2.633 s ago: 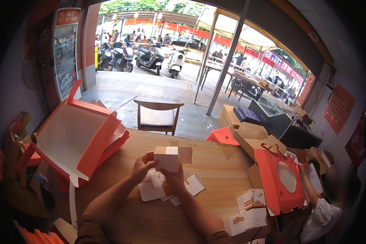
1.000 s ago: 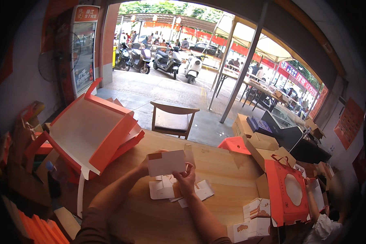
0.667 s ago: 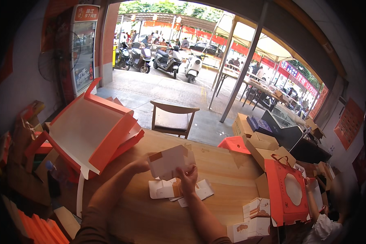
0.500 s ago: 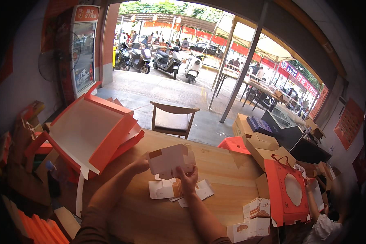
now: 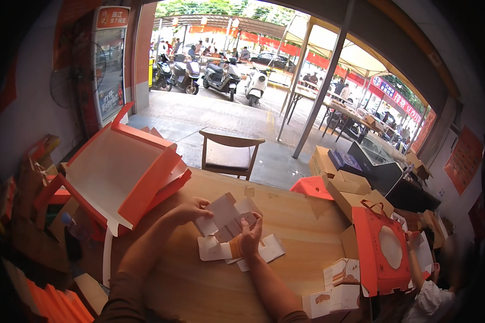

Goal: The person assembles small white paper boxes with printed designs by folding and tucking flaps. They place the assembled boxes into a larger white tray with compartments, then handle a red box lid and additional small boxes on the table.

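Above the wooden table I hold a partly folded small carton (image 5: 224, 215), its pale panels and flaps spread apart. My left hand (image 5: 195, 209) pinches the carton's left edge. On its right side, my right hand (image 5: 251, 230) grips it with the thumb on the near face and the fingers behind. Several flat white-and-tan carton blanks (image 5: 270, 250) lie on the table just under and beside my right wrist.
Big red-orange box trays (image 5: 145, 175) are piled at the left. Small printed white cartons (image 5: 343, 285) stand at the near right, by a red gift box (image 5: 380, 253) that another person's hand touches. A wooden chair (image 5: 230, 153) stands beyond the table (image 5: 302, 215), near a red stool (image 5: 311, 187).
The carton has turned and folded in my hands, so its panels now angle apart. My left hand has shifted slightly right and its fingers show more.
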`<state>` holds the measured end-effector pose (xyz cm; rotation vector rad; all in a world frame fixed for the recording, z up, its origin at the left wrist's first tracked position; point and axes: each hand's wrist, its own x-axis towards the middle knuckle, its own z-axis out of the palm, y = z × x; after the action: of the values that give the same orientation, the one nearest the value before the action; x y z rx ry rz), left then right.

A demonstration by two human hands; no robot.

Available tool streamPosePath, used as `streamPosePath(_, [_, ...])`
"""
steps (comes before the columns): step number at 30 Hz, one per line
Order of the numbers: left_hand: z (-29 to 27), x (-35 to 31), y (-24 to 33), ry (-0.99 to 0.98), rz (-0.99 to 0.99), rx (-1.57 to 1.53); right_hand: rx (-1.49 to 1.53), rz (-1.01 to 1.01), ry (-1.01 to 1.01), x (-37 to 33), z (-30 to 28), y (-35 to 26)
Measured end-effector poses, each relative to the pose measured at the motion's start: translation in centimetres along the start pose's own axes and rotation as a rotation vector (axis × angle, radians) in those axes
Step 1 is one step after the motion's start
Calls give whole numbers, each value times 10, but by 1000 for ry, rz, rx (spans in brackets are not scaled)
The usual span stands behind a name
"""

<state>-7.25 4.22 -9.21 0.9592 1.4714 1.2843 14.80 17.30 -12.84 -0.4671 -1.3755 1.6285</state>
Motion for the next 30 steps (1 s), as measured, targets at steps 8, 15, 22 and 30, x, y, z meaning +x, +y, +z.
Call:
streamPosePath(8, [45, -18, 31, 71, -174, 778, -256, -112, 26, 1, 0, -3])
streamPosePath(15, [87, -15, -2, 427, 768, 1235, -361, -147, -110, -1, 1, -2])
streamPosePath(22, [92, -11, -26, 117, 519, 1367, -604, -479, 2, -5, 6, -14])
streamPosePath(30, [93, -22, -17, 78, 453, 1423, -420, -400, -156, 0, 9, -25])
